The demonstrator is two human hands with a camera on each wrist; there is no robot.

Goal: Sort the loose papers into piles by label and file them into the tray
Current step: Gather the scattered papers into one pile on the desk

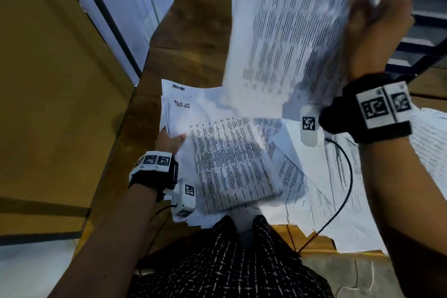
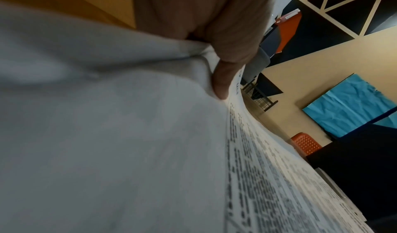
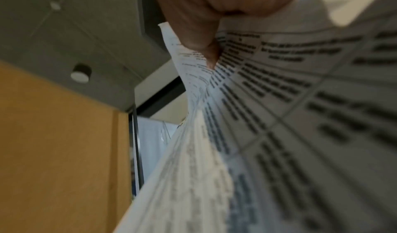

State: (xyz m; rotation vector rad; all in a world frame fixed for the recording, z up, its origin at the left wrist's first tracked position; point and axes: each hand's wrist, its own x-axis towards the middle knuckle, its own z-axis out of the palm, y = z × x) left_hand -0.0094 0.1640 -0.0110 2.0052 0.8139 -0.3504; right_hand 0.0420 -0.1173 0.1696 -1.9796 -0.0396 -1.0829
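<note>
A sheaf of thin white printed sheets (image 1: 287, 38) is held raised above the desk (image 1: 193, 38) by the right hand (image 1: 377, 29), whose fingers (image 3: 193, 33) are clamped on its upper edge; the sheets hang bowed, long axis running top to bottom, their dense tabular print blurred. Lower down, a stack of table-printed pages (image 1: 229, 159) is pinched at its left edge by the left hand (image 1: 169, 140), the thumb (image 2: 223, 82) pressed on top; its long axis runs away from the person, the handwritten heading at the far end. More loose papers (image 1: 314, 176) are spread flat and overlapping across the brown wood-grain desk. A black wire tray (image 1: 423, 43) is seen at the far right.
</note>
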